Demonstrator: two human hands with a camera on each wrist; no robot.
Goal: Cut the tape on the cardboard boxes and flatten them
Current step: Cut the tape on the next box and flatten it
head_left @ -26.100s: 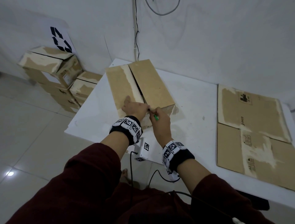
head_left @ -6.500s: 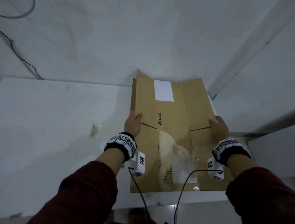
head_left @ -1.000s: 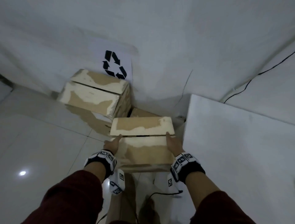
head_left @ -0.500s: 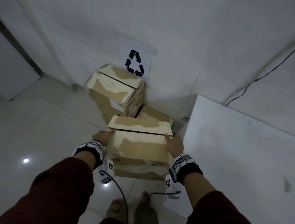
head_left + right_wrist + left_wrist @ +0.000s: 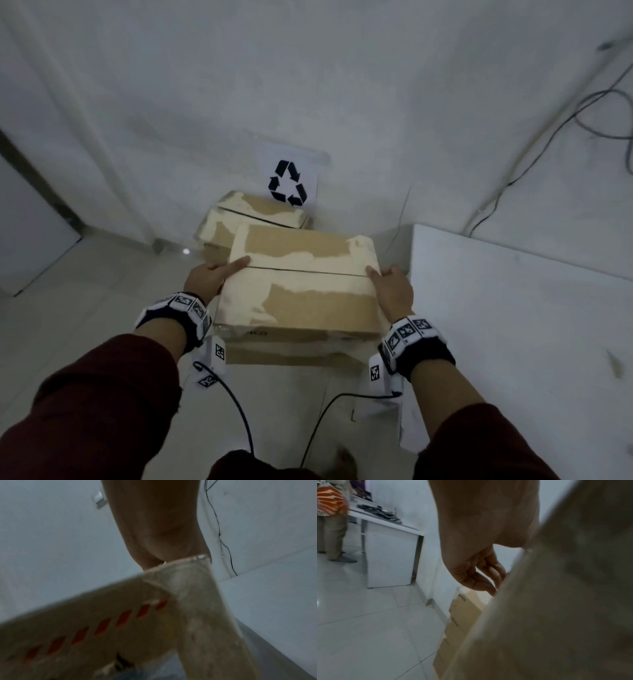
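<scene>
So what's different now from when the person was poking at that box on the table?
That box was cut, flattened and laid on a flat pile on the table. Now the left hand and right hand hold a fresh cardboard box from the floor pile, raised towards the white table. The cutter has left the right hand. The stacked boxes and recycling sign stayed put.

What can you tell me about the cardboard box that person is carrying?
The cardboard box is brown, with pale patches where its surface is torn. It is closed: two top flaps meet at a dark seam running left to right. The left hand and right hand hold its two ends, off the floor, level, beside the white table. Red dashes mark one side.
</scene>
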